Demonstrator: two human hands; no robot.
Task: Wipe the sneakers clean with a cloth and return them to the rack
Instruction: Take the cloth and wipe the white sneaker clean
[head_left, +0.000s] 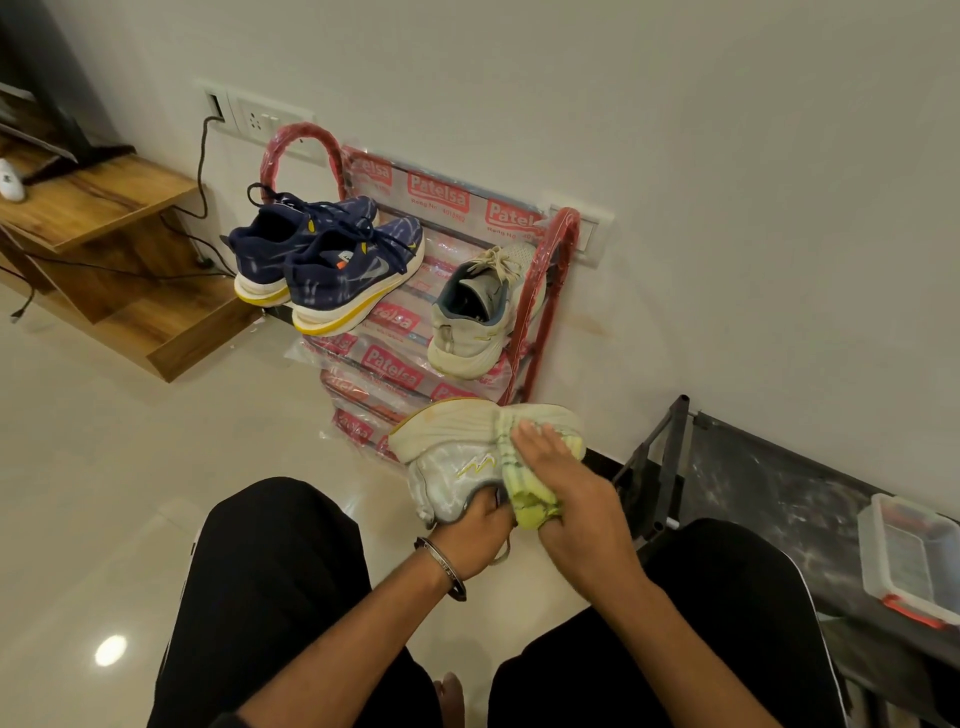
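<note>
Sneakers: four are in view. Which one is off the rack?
The pale sneaker held by the left hand, sole up, while the right hand presses a cloth on it.

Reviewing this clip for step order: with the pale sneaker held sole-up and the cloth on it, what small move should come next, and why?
Probably draw the right hand and yellow-green cloth along the sole toward the still uncovered end. The left hand grips the pale sneaker sole-up, and its mate already sits on the red rack.
</note>
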